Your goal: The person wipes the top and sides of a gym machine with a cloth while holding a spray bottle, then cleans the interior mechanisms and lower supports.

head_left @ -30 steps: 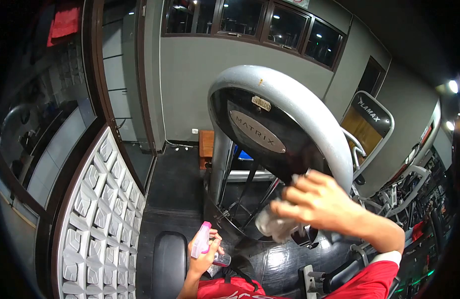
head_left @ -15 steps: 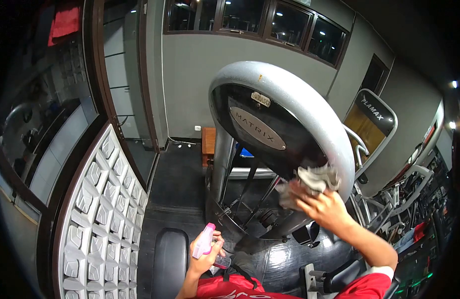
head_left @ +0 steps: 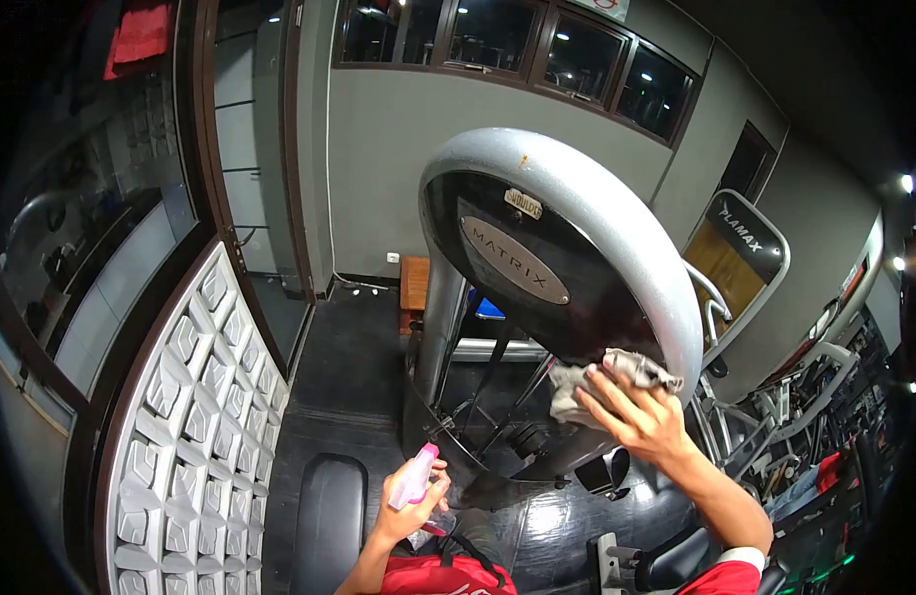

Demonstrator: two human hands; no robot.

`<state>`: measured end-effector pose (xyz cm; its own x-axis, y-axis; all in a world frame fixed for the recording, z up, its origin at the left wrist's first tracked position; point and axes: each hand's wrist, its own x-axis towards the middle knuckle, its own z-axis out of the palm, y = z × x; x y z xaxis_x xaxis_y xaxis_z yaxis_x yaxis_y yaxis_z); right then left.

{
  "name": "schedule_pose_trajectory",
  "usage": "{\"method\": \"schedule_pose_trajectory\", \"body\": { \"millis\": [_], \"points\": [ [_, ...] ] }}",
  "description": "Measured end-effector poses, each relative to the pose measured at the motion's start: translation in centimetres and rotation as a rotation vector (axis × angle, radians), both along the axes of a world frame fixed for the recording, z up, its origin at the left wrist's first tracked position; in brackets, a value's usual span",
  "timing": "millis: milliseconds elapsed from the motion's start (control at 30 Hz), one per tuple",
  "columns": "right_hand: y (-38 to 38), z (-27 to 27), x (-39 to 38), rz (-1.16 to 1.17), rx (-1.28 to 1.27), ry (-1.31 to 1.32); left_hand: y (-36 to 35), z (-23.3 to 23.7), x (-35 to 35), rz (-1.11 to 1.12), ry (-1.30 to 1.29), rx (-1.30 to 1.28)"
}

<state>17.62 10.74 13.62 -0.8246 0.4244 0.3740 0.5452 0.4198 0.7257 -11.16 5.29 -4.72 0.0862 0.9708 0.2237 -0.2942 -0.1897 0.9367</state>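
My right hand [head_left: 644, 424] presses a crumpled grey cloth [head_left: 573, 393] against the lower right part of the black panel [head_left: 597, 315] on a gym machine. The cloth bunches around my fingers, beside the machine's thick silver frame [head_left: 631, 213]. An oval MATRIX plate [head_left: 515, 260] and a small shoulder label [head_left: 523, 204] sit higher on the panel. Low in front of my body, my left hand [head_left: 410, 506] is wrapped round a spray bottle with a pink and white head [head_left: 415, 476]. The bottle's lower part is partly hidden by my hand.
A black padded bench [head_left: 331, 521] stands at the lower left, beside a white patterned panel [head_left: 195, 426]. Behind the machine is a wooden box [head_left: 413, 283]. To the right stands a PLAMAX machine [head_left: 741, 243], with more gym equipment [head_left: 805, 397] beyond it.
My right hand and the cloth have shifted slightly downward on the panel. My left hand still holds the spray bottle in nearly the same place. The view has moved slightly.
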Motion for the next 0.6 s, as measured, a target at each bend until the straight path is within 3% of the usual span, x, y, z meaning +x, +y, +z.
{"method": "schedule_pose_trajectory", "body": {
  "millis": [167,367,467,600],
  "points": [
    [2.1,3.9,-4.0,0.142,-0.03,0.023,-0.1,0.2,1.0,-0.009,-0.085,-0.043],
    [4.2,10.1,-7.3,0.339,0.211,0.029,-0.9,0.0,0.6,0.027,-0.122,-0.049],
    [6.9,10.2,-9.3,-0.001,-0.002,-0.024,-1.3,-0.2,-0.3,0.092,-0.109,-0.056],
    [10.6,9.6,-10.4,-0.019,-0.056,-0.102,-1.3,-0.2,-2.0,0.174,-0.109,-0.021]
  ]
}}
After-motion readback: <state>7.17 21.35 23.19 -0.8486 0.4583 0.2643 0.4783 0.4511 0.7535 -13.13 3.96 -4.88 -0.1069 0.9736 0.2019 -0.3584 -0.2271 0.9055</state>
